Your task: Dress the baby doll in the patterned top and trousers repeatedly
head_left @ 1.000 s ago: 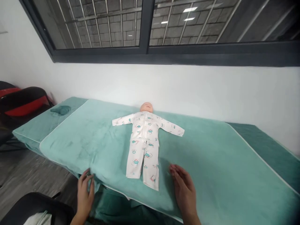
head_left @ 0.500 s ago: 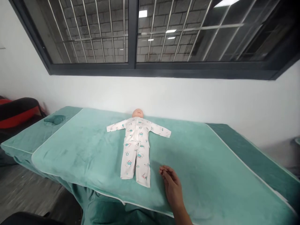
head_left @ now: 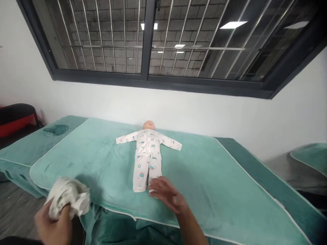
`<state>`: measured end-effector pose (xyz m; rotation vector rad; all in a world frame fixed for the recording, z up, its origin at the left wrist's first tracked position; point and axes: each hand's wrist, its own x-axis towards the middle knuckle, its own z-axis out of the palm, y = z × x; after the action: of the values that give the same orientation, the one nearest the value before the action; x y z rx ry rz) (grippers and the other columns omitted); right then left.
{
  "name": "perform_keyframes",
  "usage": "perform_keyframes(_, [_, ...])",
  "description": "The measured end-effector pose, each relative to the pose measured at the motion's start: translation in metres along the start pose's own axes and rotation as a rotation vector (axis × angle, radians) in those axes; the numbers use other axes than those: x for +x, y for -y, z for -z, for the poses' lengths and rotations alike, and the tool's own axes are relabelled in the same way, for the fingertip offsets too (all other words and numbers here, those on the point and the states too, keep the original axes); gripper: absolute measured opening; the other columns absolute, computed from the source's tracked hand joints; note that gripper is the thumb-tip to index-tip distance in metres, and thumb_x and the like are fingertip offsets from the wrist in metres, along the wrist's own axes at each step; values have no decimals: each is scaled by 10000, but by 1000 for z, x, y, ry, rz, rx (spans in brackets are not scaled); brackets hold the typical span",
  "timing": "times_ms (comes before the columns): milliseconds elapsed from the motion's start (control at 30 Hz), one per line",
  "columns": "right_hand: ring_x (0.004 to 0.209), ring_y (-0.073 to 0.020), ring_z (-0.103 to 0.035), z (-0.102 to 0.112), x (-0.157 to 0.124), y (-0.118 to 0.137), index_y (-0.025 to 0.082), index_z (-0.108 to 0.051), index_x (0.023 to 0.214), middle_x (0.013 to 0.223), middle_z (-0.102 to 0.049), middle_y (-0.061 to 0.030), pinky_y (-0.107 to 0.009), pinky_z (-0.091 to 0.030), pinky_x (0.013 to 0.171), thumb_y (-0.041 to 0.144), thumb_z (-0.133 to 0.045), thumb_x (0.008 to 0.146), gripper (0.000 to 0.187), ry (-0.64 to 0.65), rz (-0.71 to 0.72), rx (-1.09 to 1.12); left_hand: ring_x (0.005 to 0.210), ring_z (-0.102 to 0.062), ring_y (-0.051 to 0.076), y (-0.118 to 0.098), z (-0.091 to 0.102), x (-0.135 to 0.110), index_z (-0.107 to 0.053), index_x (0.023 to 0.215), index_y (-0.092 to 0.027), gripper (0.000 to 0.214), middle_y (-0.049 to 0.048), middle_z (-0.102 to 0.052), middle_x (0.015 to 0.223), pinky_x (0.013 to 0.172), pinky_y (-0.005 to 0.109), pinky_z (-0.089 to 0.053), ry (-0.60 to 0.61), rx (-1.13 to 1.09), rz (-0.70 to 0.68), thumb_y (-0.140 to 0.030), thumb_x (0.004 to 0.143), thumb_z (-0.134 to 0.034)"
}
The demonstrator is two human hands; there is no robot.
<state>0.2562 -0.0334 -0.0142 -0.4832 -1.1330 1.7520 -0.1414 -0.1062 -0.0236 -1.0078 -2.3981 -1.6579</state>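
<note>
A baby doll (head_left: 148, 125) lies on its back on the green bed cover (head_left: 107, 163), its head toward the wall. It wears a white patterned pyjama top (head_left: 148, 141) with the sleeves spread and matching pants (head_left: 141, 172). My left hand (head_left: 55, 221), at the lower left, grips a crumpled white cloth (head_left: 68, 195) over the bed's near edge; the cloth is blurred and its kind is unclear. My right hand (head_left: 168, 194) hovers with fingers stretched out over the lower end of one pant leg, hiding part of it. I cannot tell whether it touches the fabric.
The bed runs along a white wall (head_left: 127, 105) below a dark-framed window (head_left: 102, 78) with metal bars. A dark face-hole cushion (head_left: 56, 129) lies at the bed's left end. A red and black chair (head_left: 19, 119) stands at the left, and another green-covered bed (head_left: 310, 156) at the right.
My left hand has come into view holding the white cloth. My right hand has moved left to the pant leg, and its fingers have opened out. The doll lies as before.
</note>
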Motion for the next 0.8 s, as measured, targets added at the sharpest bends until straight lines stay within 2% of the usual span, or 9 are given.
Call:
perform_keyframes(67, [1450, -353, -412, -35, 27, 0, 409, -526, 1439, 1596, -416, -79, -569, -387, 1114, 574, -938, 534, 1008, 252, -70, -140, 1126, -635, 362, -35, -28, 3, -649, 1177, -275, 513, 45, -668, 1206, 1027, 603, -499, 28, -161, -17, -484, 709, -679])
perform_keyframes(100, [1519, -330, -291, -52, 42, -3, 417, -459, 1491, 1664, -286, -50, -553, -317, 1172, 495, -954, 559, 1058, 290, -83, -250, 1113, -634, 344, -55, -42, 4, -649, 1178, -240, 516, 59, -668, 1179, 1039, 584, -492, 56, -237, -37, -464, 714, -688])
perform_keyframes(167, [1563, -302, -157, -79, 72, -13, 437, -345, 1549, 1700, -160, -9, -541, -222, 1225, 440, -959, 579, 1148, 198, -27, -360, 1093, -633, 301, -95, -66, 4, -627, 1209, -225, 522, 58, -658, 1188, 1024, 518, -510, 110, -381, -64, -415, 729, -700])
perform_keyframes(233, [1540, -300, -237, -94, 98, -23, 436, -232, 1585, 1685, -216, -20, -529, -303, 1202, 475, -925, 634, 1177, 134, 6, -218, 1051, -644, 258, -128, -87, 0, -575, 1267, -246, 506, 48, -654, 1189, 955, 442, -550, 285, -572, -112, -398, 790, -649])
perform_keyframes(333, [1431, -309, -434, -98, 120, -27, 405, -273, 1571, 1604, -393, -38, -487, -452, 1112, 607, -848, 677, 1082, -35, 79, 55, 1139, -606, 283, -152, -112, -12, -545, 1294, -258, 518, 75, -615, 1247, 1014, 466, -510, 493, -619, -289, -385, 806, -663])
perform_keyframes(400, [1340, -301, -530, -93, 125, -22, 388, -330, 1542, 1516, -506, -43, -458, -509, 1053, 605, -832, 683, 1018, -186, 111, 142, 1267, -522, 321, -154, -124, -23, -557, 1290, -256, 519, 103, -563, 1318, 1122, 509, -416, 526, -536, -444, -370, 801, -689])
perform_keyframes(467, [1251, -290, -595, -85, 124, -15, 369, -370, 1513, 1426, -588, -41, -438, -539, 1010, 513, -853, 669, 983, -302, 119, 138, 1336, -463, 330, -151, -132, -36, -532, 1329, -255, 508, 124, -519, 1374, 1158, 520, -375, 572, -509, -522, -354, 845, -650])
perform_keyframes(633, [1168, -286, -637, -55, 104, 13, 319, -478, 1414, 1374, -624, -39, -406, -568, 945, 353, -845, 637, 860, -405, 121, -67, 1385, -446, 284, -128, -133, -58, -456, 1438, -283, 515, 117, -462, 1459, 1164, 489, -400, 778, -526, -527, -305, 935, -566])
perform_keyframes(800, [1122, -311, -648, 10, 56, 85, 286, -451, 1445, 1366, -613, -92, -428, -572, 888, 417, -793, 681, 846, -637, 330, -373, 1298, -544, 263, -80, -132, -45, -548, 1352, -257, 404, 107, -559, 1389, 1086, 463, -481, 785, -425, -413, -386, 968, -539])
